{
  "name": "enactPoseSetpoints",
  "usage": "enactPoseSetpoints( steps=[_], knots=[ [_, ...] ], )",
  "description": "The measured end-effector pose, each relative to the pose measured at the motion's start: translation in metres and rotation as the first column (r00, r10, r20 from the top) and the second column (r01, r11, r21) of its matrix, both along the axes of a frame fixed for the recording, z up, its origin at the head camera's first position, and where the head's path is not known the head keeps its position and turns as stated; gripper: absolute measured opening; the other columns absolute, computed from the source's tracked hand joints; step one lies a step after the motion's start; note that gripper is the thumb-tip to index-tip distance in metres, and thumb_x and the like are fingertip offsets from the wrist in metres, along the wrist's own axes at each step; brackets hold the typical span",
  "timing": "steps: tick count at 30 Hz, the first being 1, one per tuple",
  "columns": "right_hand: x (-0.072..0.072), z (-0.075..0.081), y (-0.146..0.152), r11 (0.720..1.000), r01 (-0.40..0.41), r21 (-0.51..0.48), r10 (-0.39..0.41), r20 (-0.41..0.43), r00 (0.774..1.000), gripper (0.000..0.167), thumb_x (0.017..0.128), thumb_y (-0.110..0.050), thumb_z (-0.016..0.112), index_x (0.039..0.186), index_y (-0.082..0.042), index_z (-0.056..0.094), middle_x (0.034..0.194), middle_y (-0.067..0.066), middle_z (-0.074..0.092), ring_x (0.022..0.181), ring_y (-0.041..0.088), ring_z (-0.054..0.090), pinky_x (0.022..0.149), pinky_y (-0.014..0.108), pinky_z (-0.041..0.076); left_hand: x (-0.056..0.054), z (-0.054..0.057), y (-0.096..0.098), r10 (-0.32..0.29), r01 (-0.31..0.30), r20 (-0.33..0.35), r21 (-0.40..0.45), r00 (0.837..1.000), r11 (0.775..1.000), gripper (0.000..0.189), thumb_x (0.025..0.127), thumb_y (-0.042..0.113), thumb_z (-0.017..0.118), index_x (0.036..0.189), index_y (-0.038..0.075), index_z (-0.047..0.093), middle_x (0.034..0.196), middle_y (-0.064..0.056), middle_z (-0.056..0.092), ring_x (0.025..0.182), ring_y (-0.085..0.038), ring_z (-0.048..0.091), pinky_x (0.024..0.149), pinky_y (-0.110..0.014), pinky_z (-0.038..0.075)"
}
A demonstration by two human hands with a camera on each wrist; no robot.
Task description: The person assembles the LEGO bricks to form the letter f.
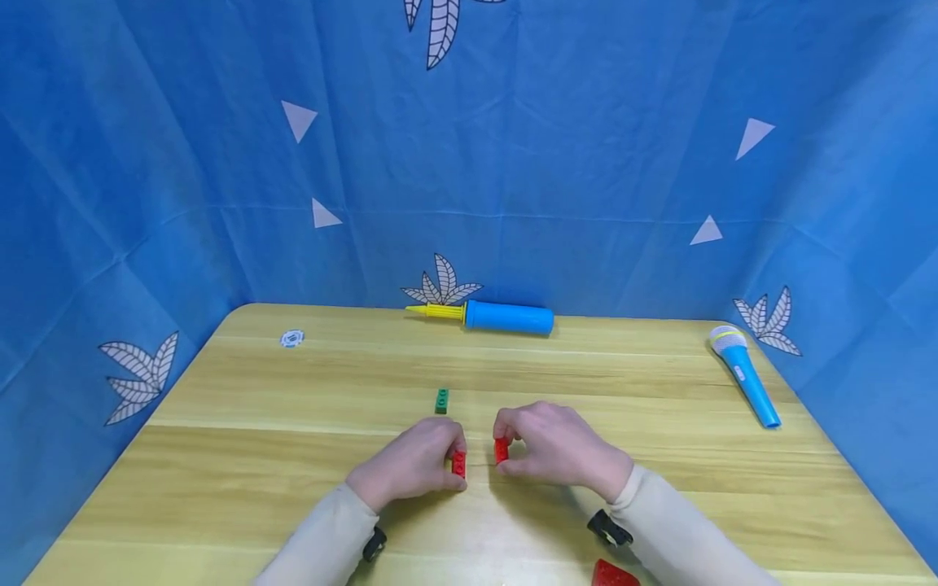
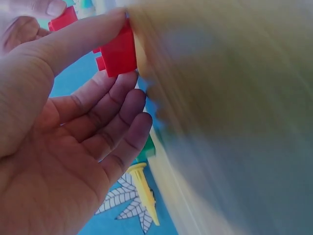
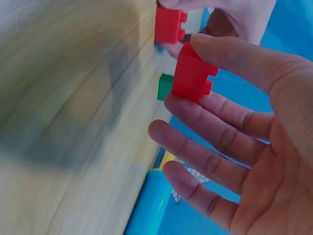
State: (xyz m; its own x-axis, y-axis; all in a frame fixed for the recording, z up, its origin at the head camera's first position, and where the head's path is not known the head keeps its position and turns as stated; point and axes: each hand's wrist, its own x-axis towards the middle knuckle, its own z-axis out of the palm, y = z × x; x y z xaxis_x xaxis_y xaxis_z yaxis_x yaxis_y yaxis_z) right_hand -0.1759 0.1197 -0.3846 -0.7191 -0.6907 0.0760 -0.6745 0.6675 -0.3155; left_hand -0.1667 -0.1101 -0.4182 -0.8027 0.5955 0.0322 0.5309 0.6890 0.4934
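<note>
Between thumb and fingers, the left hand [image 1: 418,464] pinches a red toy brick [image 1: 458,464] by its two ends, studs up, low over the wooden table. Facing it, the right hand [image 1: 553,448] pinches a second red toy brick [image 1: 501,450] the same way; in the right wrist view this brick [image 3: 190,73] shows above the tabletop. A short gap separates the two red bricks. Just beyond the left hand's knuckles lies a green toy brick [image 1: 442,400] with studs on top.
A blue pump [image 1: 509,317] with a yellow nozzle lies along the table's back edge. The blue toy microphone [image 1: 747,378] is at the right, a round white-and-blue chip [image 1: 291,338] at back left. Near the right forearm sits a red piece [image 1: 614,574], cut off by the frame.
</note>
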Motion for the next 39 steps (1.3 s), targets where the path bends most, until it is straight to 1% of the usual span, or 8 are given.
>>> enactPoseSetpoints(
  steps=[6, 11, 15, 20, 26, 31, 34, 39],
  knots=[
    [0.001, -0.002, -0.01, 0.998, -0.058, -0.013, 0.058, 0.006, 0.998, 0.025, 0.077, -0.028, 0.084, 0.087, -0.023, 0.062, 0.079, -0.013, 0.064, 0.072, 0.005, 0.058, 0.064, 0.026, 0.048, -0.002, -0.002, 0.009, -0.017, 0.017, 0.01, -0.004, 1.0, 1.0, 0.032, 0.071, 0.019, 0.089, 0.082, 0.014, 0.059, 0.075, 0.007, 0.052, 0.071, -0.009, 0.047, 0.063, -0.023, 0.043],
    [0.002, -0.003, -0.018, 0.997, -0.072, -0.016, 0.072, 0.019, 0.997, 0.027, 0.076, -0.03, 0.086, 0.09, -0.021, 0.064, 0.08, -0.013, 0.064, 0.067, 0.001, 0.052, 0.06, 0.024, 0.046, -0.003, -0.005, 0.011, -0.024, 0.024, 0.003, 0.02, 1.0, 1.0, 0.033, 0.07, 0.018, 0.09, 0.082, 0.013, 0.06, 0.076, 0.007, 0.053, 0.072, -0.008, 0.047, 0.063, -0.022, 0.044],
    [0.003, -0.004, -0.025, 0.996, -0.086, -0.025, 0.086, 0.022, 0.996, 0.03, 0.075, -0.033, 0.086, 0.093, -0.019, 0.066, 0.081, -0.014, 0.064, 0.066, 0.001, 0.052, 0.06, 0.023, 0.046, -0.004, -0.007, 0.01, -0.029, 0.028, 0.003, 0.029, 1.0, 0.999, 0.033, 0.07, 0.023, 0.09, 0.079, 0.017, 0.059, 0.074, 0.007, 0.054, 0.069, -0.007, 0.046, 0.061, -0.022, 0.043],
    [0.004, -0.005, -0.032, 0.994, -0.103, -0.031, 0.104, 0.024, 0.994, 0.03, 0.077, -0.037, 0.085, 0.093, -0.019, 0.067, 0.082, -0.015, 0.064, 0.066, 0.001, 0.051, 0.061, 0.022, 0.047, -0.005, -0.008, 0.009, -0.047, 0.046, 0.011, 0.042, 0.999, 0.998, 0.033, 0.072, 0.027, 0.089, 0.074, 0.021, 0.057, 0.07, 0.006, 0.054, 0.065, -0.006, 0.045, 0.058, -0.022, 0.041],
    [0.002, -0.004, -0.035, 0.994, -0.104, -0.013, 0.104, -0.01, 0.995, 0.028, 0.077, -0.034, 0.085, 0.09, -0.019, 0.065, 0.08, -0.011, 0.064, 0.063, 0.003, 0.049, 0.059, 0.022, 0.046, -0.007, -0.007, 0.008, -0.063, 0.062, 0.001, 0.084, 0.998, 0.995, 0.032, 0.068, 0.026, 0.091, 0.071, 0.023, 0.059, 0.071, 0.01, 0.056, 0.068, -0.006, 0.05, 0.065, -0.023, 0.044],
    [0.002, -0.005, -0.036, 0.995, -0.098, -0.009, 0.098, -0.029, 0.995, 0.029, 0.075, -0.036, 0.086, 0.089, -0.019, 0.066, 0.08, -0.01, 0.065, 0.063, 0.004, 0.048, 0.057, 0.023, 0.045, -0.007, -0.006, 0.008, -0.094, 0.096, -0.036, 0.073, 0.995, 0.993, 0.034, 0.064, 0.026, 0.092, 0.072, 0.024, 0.06, 0.071, 0.013, 0.056, 0.072, -0.007, 0.052, 0.073, -0.026, 0.043],
    [0.002, -0.005, -0.036, 0.995, -0.095, -0.006, 0.095, -0.025, 0.995, 0.03, 0.075, -0.037, 0.086, 0.088, -0.02, 0.065, 0.08, -0.011, 0.065, 0.063, 0.003, 0.048, 0.057, 0.023, 0.045, -0.006, -0.006, 0.007, -0.102, 0.105, -0.041, 0.068, 0.994, 0.992, 0.034, 0.064, 0.025, 0.093, 0.071, 0.023, 0.06, 0.07, 0.012, 0.056, 0.07, -0.006, 0.051, 0.07, -0.024, 0.043],
    [0.002, -0.005, -0.037, 0.995, -0.095, 0.006, 0.095, -0.027, 0.995, 0.028, 0.075, -0.034, 0.086, 0.088, -0.02, 0.065, 0.079, -0.011, 0.065, 0.063, 0.002, 0.049, 0.056, 0.022, 0.045, -0.006, -0.008, 0.007, -0.095, 0.096, -0.018, 0.072, 0.995, 0.993, 0.032, 0.065, 0.025, 0.092, 0.068, 0.022, 0.06, 0.066, 0.01, 0.056, 0.065, -0.005, 0.049, 0.062, -0.021, 0.042]
  ],
)
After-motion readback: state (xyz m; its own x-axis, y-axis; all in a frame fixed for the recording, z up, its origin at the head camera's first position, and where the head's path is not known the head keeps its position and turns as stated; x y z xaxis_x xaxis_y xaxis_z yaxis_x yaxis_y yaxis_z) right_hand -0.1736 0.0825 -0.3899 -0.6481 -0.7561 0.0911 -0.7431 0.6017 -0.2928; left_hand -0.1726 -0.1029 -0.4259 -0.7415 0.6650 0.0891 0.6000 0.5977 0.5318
